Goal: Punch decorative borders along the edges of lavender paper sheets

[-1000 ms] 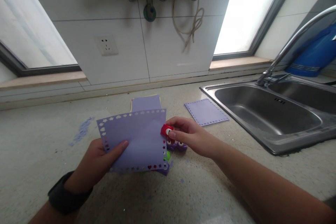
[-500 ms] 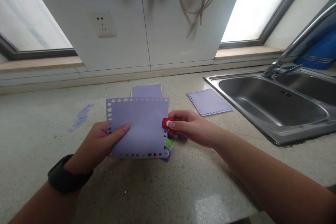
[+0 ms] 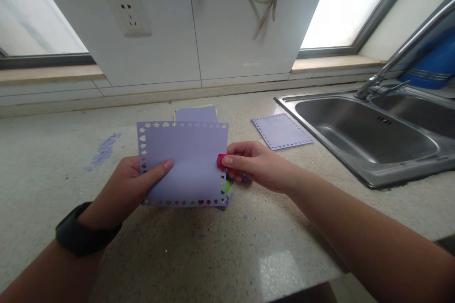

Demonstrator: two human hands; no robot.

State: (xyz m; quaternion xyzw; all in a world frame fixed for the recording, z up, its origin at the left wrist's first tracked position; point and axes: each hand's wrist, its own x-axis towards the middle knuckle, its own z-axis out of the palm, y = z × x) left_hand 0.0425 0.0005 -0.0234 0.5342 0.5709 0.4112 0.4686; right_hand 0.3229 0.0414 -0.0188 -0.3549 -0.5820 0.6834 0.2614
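Observation:
My left hand (image 3: 145, 177) grips a purple sheet of paper (image 3: 192, 161) by its left edge, thumb on top and fingers hidden behind. Small stars, hearts and other shapes are punched along the sheet's borders. At its right edge my right hand (image 3: 249, 163) is closed on a small red craft punch (image 3: 222, 161), with the thumb pressed on it and the paper's edge at the punch. Partly hidden behind and under the sheet are a green thing (image 3: 227, 186) and dark purple things, whose kind I cannot make out.
Another purple sheet with a punched border (image 3: 282, 131) lies beside the steel sink (image 3: 369, 132). A stack of purple paper (image 3: 196, 114) is behind the held sheet. Purple paper cutouts (image 3: 104, 151) are heaped at the left, with a few scraps scattered on the speckled counter (image 3: 213, 260).
My right thumb has come down over the red punch, covering its white part. The view has tilted slightly downward. Both hands keep their hold.

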